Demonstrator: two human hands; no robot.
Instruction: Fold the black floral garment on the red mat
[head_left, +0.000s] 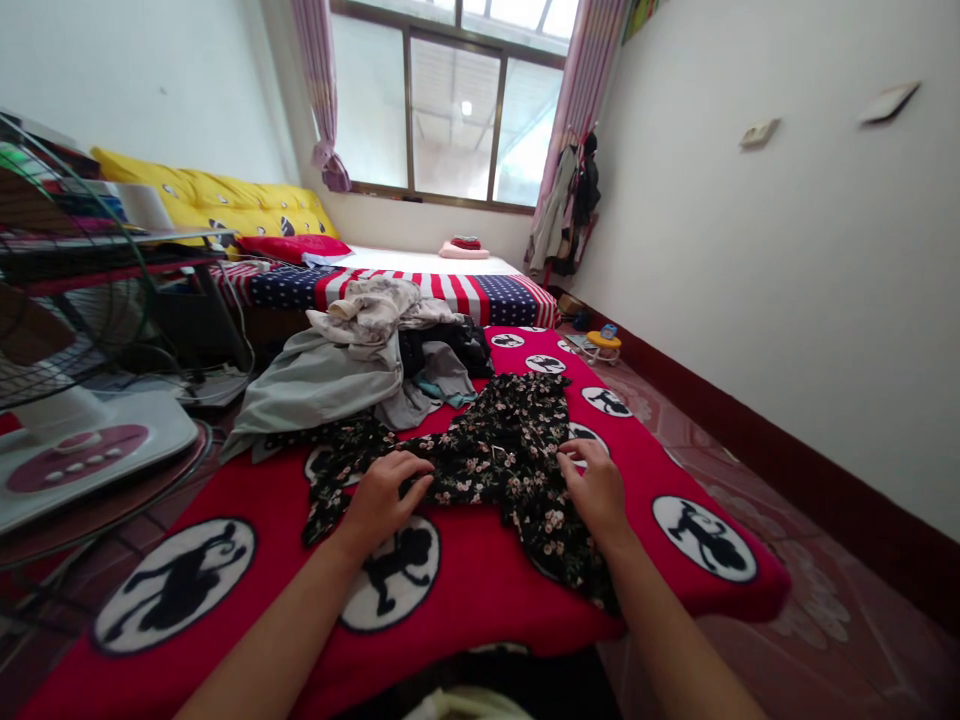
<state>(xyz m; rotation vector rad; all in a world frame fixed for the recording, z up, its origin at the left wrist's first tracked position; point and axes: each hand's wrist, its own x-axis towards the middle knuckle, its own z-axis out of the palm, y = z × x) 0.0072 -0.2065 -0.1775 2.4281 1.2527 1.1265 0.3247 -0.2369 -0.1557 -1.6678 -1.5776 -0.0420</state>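
Observation:
A black floral garment (480,465) lies spread out on a red blanket (480,570) with white round patches of dark figures. My left hand (386,497) is at the garment's near left part, thumb and fingertips close together on the cloth. At its right side, my right hand (598,490) pinches the edge between thumb and fingers. One floral part hangs down toward the near right, below my right hand. Just beyond the garment rises a heap of crumpled clothes, with grey-green trousers (322,385) and a pale patterned piece (375,310).
On the left, a fan's white base (90,450) rests on a round stool, beside a cluttered shelf (112,245). A bed with a flag-patterned cover (450,290) stands under the window. A small yellow stool (604,340) is by the right wall, near hanging clothes (566,200).

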